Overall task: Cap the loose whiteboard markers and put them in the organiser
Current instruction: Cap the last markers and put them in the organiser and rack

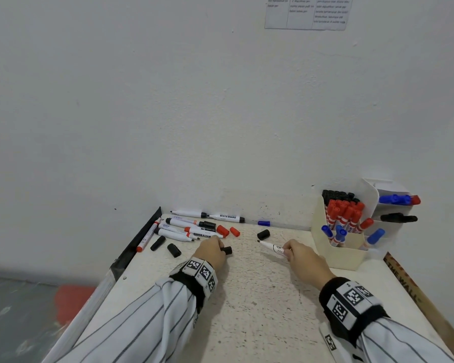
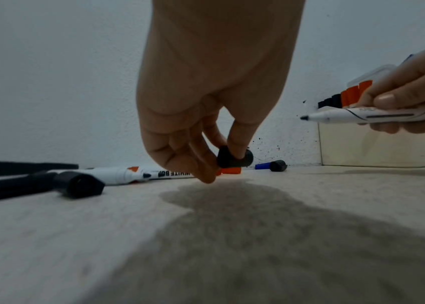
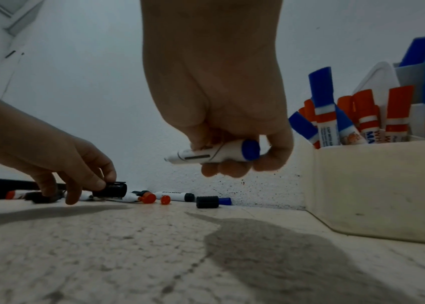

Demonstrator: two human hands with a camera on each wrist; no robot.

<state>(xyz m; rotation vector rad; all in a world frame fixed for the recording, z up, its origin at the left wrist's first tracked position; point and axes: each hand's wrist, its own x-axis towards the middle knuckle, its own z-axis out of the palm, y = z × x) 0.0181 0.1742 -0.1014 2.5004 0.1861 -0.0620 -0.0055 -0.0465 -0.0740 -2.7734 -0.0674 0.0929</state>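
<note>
Left hand (image 1: pixel 212 251) pinches a black cap (image 1: pixel 227 250) between thumb and fingertips, just off the bench (image 1: pixel 247 297); in the left wrist view the cap (image 2: pixel 234 159) sits clear of the surface, one lower finger touching down. Right hand (image 1: pixel 303 259) is closed round an uncapped marker (image 1: pixel 271 248), white barrel, dark tip aimed toward the left hand, gap between tip and cap. Right wrist view shows a blue end plug on that marker (image 3: pixel 216 153). Beyond the left hand: a pile of loose markers (image 1: pixel 184 226), several uncapped, with two red caps (image 1: pixel 228 231) beside them. Left of that hand, two more black caps (image 1: pixel 165 246). Between the hands, farther back, another black cap (image 1: pixel 263 234) and a blue cap (image 1: pixel 263 223) by the wall. Organiser (image 1: pixel 338 254) stands just right of the right hand, holding upright red, blue and black capped markers.
</note>
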